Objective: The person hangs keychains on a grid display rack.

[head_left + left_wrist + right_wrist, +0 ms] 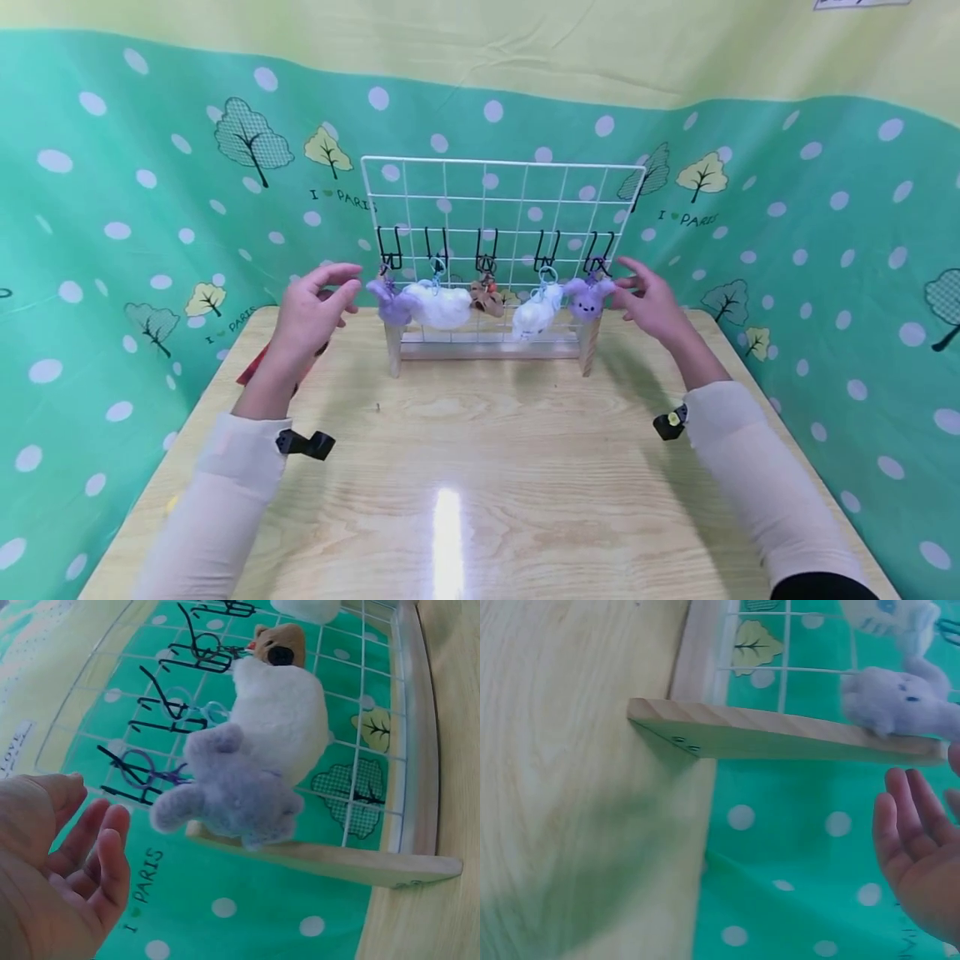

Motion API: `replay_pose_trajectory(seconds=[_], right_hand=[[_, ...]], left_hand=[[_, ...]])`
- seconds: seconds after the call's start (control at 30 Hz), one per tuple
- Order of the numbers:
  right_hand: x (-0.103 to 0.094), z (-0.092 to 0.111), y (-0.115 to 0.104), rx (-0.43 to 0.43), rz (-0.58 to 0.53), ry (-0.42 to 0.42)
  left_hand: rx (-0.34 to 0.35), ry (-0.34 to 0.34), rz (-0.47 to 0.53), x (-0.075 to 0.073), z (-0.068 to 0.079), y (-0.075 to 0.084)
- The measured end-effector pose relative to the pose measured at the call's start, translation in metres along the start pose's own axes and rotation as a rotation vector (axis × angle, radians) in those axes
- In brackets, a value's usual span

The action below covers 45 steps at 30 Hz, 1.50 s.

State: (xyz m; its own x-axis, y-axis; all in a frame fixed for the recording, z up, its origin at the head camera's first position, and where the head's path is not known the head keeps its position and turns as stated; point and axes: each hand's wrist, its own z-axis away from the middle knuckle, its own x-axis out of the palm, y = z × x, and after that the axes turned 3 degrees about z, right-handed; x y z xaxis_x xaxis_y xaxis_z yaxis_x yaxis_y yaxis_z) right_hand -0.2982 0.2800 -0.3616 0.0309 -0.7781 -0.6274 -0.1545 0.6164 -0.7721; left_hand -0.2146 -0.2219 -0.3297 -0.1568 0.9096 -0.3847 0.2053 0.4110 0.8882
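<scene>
A white wire grid rack (504, 158) on a wooden stand carries several black hooks with plush keychains hanging from them. At its left end hangs a purple plush keychain (392, 303), beside a white plush keychain (442, 307). A small brown plush keychain (487, 298) is in the middle. Further right are another white plush (537, 313) and a purple rabbit-like plush (587, 300). My left hand (318, 304) hovers just left of the rack, fingers loosely bent and holding nothing. Close to the right-end purple plush, my right hand (647, 302) is likewise empty, its fingers relaxed.
The rack stands toward the back of a light wooden table (480, 450). A red flat object (255, 365) lies partly hidden under my left forearm. Green dotted cloth (817, 250) hangs behind and along both sides.
</scene>
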Motion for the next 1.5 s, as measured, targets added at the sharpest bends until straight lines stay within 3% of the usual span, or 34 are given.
replay_pose_trajectory(seconds=[0.23, 0.33, 0.47, 0.67, 0.77, 0.87, 0.97, 1.07, 1.13, 1.27, 1.5], right_hand=[[-0.017, 0.024, -0.023, -0.04, 0.089, 0.07], [-0.019, 0.038, -0.035, -0.094, 0.162, 0.086], [-0.019, 0.056, -0.048, -0.23, 0.232, 0.145], [-0.001, 0.079, -0.057, -0.566, 0.344, 0.257], [0.014, 0.09, -0.059, -0.657, 0.429, 0.182], [0.031, 0.1, -0.061, -0.675, 0.578, -0.016], [0.05, 0.11, -0.061, -0.691, 0.742, -0.215], [0.073, 0.118, -0.053, -0.738, 0.843, -0.341], [0.088, 0.122, -0.044, -0.761, 0.862, -0.4], [0.111, 0.127, -0.022, -0.759, 0.859, -0.463], [0.123, 0.131, -0.01, -0.709, 0.812, -0.436]], left_hand=[[0.131, 0.081, -0.102, -0.012, 0.021, 0.021], [0.239, 0.081, -0.146, -0.011, 0.031, 0.034], [0.4, -0.013, -0.209, -0.004, 0.04, 0.047], [0.531, -0.246, -0.391, 0.023, 0.057, 0.049], [0.618, -0.363, -0.49, 0.044, 0.067, 0.043], [0.667, -0.493, -0.549, 0.065, 0.075, 0.033], [0.611, -0.63, -0.634, 0.083, 0.084, 0.019], [0.544, -0.722, -0.759, 0.099, 0.092, 0.001], [0.538, -0.742, -0.852, 0.109, 0.096, -0.012], [0.574, -0.718, -0.971, 0.126, 0.103, -0.036], [0.524, -0.712, -1.009, 0.13, 0.105, -0.045]])
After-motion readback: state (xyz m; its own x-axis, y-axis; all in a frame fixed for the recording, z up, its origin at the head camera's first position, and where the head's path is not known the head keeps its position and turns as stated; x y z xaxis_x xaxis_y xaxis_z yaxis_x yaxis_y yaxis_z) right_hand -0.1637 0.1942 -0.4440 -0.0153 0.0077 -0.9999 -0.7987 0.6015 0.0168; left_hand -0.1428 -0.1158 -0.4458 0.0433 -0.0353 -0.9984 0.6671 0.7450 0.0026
